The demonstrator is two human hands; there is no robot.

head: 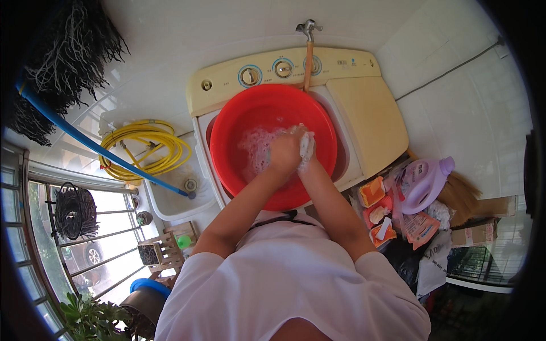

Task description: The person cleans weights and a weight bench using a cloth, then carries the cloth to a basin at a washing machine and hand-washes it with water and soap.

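Note:
A red plastic basin (226, 140) rests on the open tub side of a cream twin-tub washing machine (362, 123). Soapy water with white suds (258, 147) lies in it. Over the basin, right of the suds, my left hand (286, 149) and my right hand (312, 147) are pressed together. Between them shows a small white, foam-covered cloth (305, 145), gripped by both; part of it is hidden by the fingers. Behind the basin, an orange-brown hose (308, 64) hangs from a metal wall tap (309, 30).
At left, a coiled yellow hose (170, 145) lies over a white sink (162, 204), with a blue pole (106, 153) slanting into it. At right stand a lilac detergent bottle (422, 183), sponges (372, 192) and a straw broom (460, 196). Potted plants (85, 315) are at lower left.

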